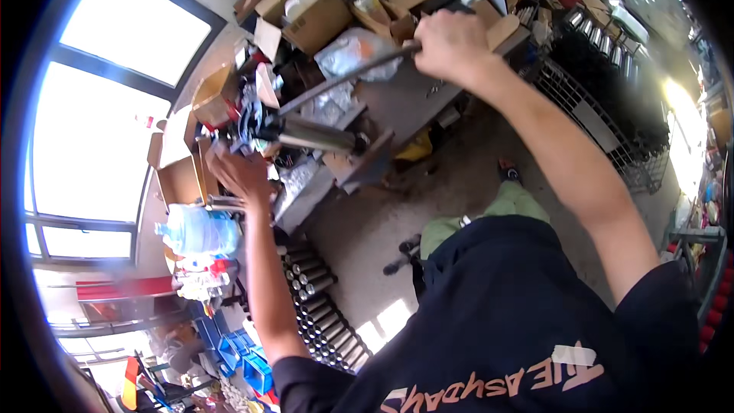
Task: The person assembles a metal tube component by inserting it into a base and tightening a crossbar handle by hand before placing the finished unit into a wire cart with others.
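Note:
My right hand (453, 46) is closed around the end of a long dark metal bar (344, 80), at the far side of the workbench (397, 111). The bar slants down to the left and meets a dark fitting (256, 122) at the end of a shiny metal cylinder (317, 136). The cylinder lies roughly level above the bench's near edge. Beside that fitting is my left hand (241, 174), its fingers curled up against the dark parts there. What exactly those fingers hold is hidden by the hand and the clutter.
Open cardboard boxes (317, 19) and plastic bags (355, 53) crowd the bench. A blue water jug (200, 229) stands at the left below the windows. Rows of metal cylinders (317, 302) lie near my left forearm. A wire cage (585, 111) stands at the right.

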The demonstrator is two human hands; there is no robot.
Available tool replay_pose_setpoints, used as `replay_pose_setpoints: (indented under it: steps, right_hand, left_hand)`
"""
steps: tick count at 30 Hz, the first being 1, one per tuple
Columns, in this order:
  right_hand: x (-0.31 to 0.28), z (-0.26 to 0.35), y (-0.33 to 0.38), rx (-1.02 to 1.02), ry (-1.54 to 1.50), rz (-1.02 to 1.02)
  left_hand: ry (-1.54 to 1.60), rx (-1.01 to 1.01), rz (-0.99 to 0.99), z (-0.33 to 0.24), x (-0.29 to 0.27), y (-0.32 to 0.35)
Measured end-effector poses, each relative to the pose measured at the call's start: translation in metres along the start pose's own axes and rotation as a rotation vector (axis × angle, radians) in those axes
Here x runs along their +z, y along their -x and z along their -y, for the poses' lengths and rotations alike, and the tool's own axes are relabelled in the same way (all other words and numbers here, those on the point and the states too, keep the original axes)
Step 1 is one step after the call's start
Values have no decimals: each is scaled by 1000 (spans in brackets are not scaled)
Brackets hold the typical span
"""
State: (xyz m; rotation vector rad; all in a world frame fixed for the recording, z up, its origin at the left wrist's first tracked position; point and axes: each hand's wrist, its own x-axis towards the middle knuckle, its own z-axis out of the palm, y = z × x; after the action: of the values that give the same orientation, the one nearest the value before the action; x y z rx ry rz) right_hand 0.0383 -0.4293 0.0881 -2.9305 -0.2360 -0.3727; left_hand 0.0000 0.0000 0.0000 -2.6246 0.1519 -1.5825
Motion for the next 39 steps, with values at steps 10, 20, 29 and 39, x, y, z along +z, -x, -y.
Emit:
replay_pose_setpoints:
  steps: [10, 20, 29, 39]
  right_hand:
    - [5, -49, -104, -267, -256, -337]
    - [110, -352, -13, 64, -237, -32]
    - [350, -280, 125, 695, -863, 591]
    - [390, -153, 20, 826, -1326, 931]
  left_hand:
    - [-575, 239, 1853, -141, 58, -120]
    - [-428, -174, 1512, -137, -36, -92]
    - [1164, -1960, 523, -259, -71, -19]
    - [1714, -1966, 185, -266, -85, -25]
